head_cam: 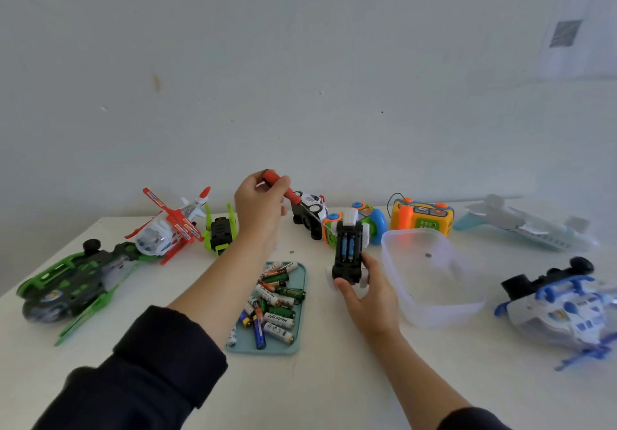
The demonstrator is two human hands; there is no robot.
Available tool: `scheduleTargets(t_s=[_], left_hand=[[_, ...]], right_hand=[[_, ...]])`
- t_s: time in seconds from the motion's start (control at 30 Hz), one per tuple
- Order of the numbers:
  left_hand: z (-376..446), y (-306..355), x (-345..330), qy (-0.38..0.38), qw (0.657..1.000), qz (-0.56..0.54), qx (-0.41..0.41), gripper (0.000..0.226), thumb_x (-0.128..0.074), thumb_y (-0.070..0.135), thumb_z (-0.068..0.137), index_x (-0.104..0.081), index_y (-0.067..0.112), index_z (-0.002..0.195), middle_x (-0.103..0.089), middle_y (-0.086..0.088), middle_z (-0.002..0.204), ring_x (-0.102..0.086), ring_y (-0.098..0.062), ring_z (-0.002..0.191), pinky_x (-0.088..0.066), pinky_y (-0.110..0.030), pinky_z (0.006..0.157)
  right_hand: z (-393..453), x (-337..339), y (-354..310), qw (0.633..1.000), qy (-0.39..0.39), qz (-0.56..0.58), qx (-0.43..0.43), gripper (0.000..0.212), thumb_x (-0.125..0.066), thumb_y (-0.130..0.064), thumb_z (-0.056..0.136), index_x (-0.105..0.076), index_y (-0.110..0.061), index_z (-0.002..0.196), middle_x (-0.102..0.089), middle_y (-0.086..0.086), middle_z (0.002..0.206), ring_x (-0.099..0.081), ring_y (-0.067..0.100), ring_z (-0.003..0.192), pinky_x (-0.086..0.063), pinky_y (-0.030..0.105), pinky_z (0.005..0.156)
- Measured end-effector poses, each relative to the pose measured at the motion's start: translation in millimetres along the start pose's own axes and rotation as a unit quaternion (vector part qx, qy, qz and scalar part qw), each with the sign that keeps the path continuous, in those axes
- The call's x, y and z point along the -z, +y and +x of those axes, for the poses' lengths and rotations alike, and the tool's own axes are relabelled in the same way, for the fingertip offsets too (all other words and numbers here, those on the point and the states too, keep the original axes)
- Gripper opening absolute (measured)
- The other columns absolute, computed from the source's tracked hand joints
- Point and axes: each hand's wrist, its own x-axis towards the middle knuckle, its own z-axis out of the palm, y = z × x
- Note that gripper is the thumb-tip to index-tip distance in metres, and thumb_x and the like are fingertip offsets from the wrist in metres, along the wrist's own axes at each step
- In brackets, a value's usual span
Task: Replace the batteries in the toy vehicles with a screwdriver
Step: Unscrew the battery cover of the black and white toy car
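Note:
My left hand (258,207) grips a red-handled screwdriver (283,187) raised above the table, its thin shaft slanting down to the right toward a black and white toy car (349,251). My right hand (365,291) holds that car by its near end, belly up, with blue batteries showing in its open compartment. A teal tray (298,296) with several loose batteries lies between my forearms.
A clear plastic tub (430,309) with one small screw stands right of the car. Around the white table (334,386) lie a green and black vehicle (71,287), red helicopter (173,226), green truck (220,234), police car (310,211), orange toy (422,216), white plane (527,226) and blue helicopter (564,308).

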Motion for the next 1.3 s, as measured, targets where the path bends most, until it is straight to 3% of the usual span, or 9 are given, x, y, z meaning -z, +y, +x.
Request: scheduleTargets(t_s=[0.17, 0.4, 0.67, 0.8, 0.97, 1.07, 1.17, 1.23, 1.3], left_hand=[[-26.0, -17.5, -21.8, -0.05, 0.992, 0.06, -0.101, 0.009, -0.044, 0.017, 0.098, -0.037, 0.013, 0.101, -0.062, -0.009, 0.076, -0.059, -0.02, 0.049, -0.043, -0.024, 0.041], [-39.2, -41.4, -23.8, -0.088, 0.942, 0.164, -0.278, 0.015, -0.044, 0.025, 0.096, -0.033, 0.021, 0.106, -0.06, 0.0, 0.075, -0.065, -0.013, 0.056, -0.055, -0.043, 0.053], [-35.6, -48.3, -26.9, -0.081, 0.938, 0.155, -0.3, 0.02, -0.042, 0.026, 0.094, -0.036, 0.013, 0.107, -0.057, 0.009, 0.077, -0.065, -0.007, 0.056, -0.056, -0.039, 0.053], [-26.9, -41.7, -30.8, -0.094, 0.924, 0.201, -0.312, 0.022, -0.04, 0.034, 0.093, -0.035, 0.017, 0.107, -0.058, -0.007, 0.075, -0.062, -0.027, 0.057, -0.051, -0.048, 0.052], [1.5, -20.7, -42.3, -0.096, 0.908, 0.307, -0.268, 0.027, -0.042, 0.022, 0.098, -0.039, 0.003, 0.118, -0.054, -0.011, 0.077, -0.059, -0.039, 0.072, -0.048, -0.044, 0.062], [27.2, -22.3, -39.9, -0.077, 0.939, 0.303, -0.144, 0.021, -0.04, 0.023, 0.098, -0.038, 0.009, 0.113, -0.055, -0.011, 0.085, -0.061, -0.038, 0.082, -0.052, -0.049, 0.072], [35.0, -26.7, -30.4, -0.013, 0.97, 0.231, -0.072, 0.014, -0.04, 0.025, 0.096, -0.037, 0.014, 0.104, -0.053, -0.006, 0.079, -0.061, -0.033, 0.075, -0.053, -0.054, 0.071], [31.0, -26.2, -22.7, 0.016, 0.971, 0.219, -0.096, 0.011, -0.04, 0.021, 0.096, -0.036, 0.014, 0.103, -0.049, -0.002, 0.073, -0.056, -0.031, 0.067, -0.052, -0.05, 0.066], [21.8, -24.9, -16.5, -0.021, 0.945, 0.274, -0.176, 0.011, -0.043, 0.011, 0.093, -0.039, 0.011, 0.103, -0.045, 0.001, 0.07, -0.048, -0.024, 0.061, -0.043, -0.039, 0.058]], right_hand=[[-0.2, 1.3, -4.3, 0.999, -0.001, -0.033, 0.017, 0.067, -0.072, -0.039, 0.079, -0.046, -0.019, 0.137, -0.046, -0.024, 0.084, -0.05, 0.024, 0.1, -0.038, 0.03, 0.086], [-2.8, -1.1, -7.6, 0.997, 0.037, -0.019, 0.068, 0.079, -0.059, -0.055, 0.07, -0.054, -0.003, 0.129, -0.068, 0.011, 0.109, -0.062, 0.031, 0.087, -0.043, 0.03, 0.079], [-0.2, -3.1, -6.1, 0.994, 0.039, -0.04, 0.089, 0.071, -0.055, -0.053, 0.071, -0.062, 0.001, 0.117, -0.069, 0.011, 0.083, -0.062, 0.025, 0.064, -0.044, 0.027, 0.065], [-0.9, -3.0, -7.6, 0.994, 0.034, -0.026, 0.104, 0.063, -0.056, -0.056, 0.074, -0.056, -0.012, 0.118, -0.064, 0.001, 0.071, -0.058, 0.024, 0.057, -0.043, 0.018, 0.063], [-3.9, -5.5, -6.7, 0.981, 0.014, -0.054, 0.185, 0.059, -0.042, -0.064, 0.088, -0.047, -0.015, 0.121, -0.069, 0.008, 0.109, -0.057, 0.02, 0.063, -0.044, 0.019, 0.072], [-2.6, -6.1, -6.9, 0.978, 0.008, -0.06, 0.2, 0.061, -0.035, -0.066, 0.09, -0.047, -0.016, 0.122, -0.066, 0.007, 0.117, -0.053, 0.013, 0.072, -0.047, 0.023, 0.073], [-2.4, -7.0, -4.3, 0.984, 0.0, -0.046, 0.173, 0.061, -0.035, -0.065, 0.09, -0.045, -0.015, 0.124, -0.065, 0.011, 0.119, -0.063, 0.022, 0.079, -0.047, 0.022, 0.079], [-2.8, -6.8, -3.4, 0.989, -0.01, -0.035, 0.143, 0.058, -0.045, -0.061, 0.087, -0.044, -0.017, 0.125, -0.066, 0.01, 0.115, -0.064, 0.024, 0.087, -0.042, 0.019, 0.086], [-2.4, -4.8, -4.2, 0.994, -0.03, -0.022, 0.103, 0.062, -0.056, -0.054, 0.077, -0.046, -0.019, 0.127, -0.067, 0.005, 0.105, -0.061, 0.026, 0.092, -0.045, 0.025, 0.087]])
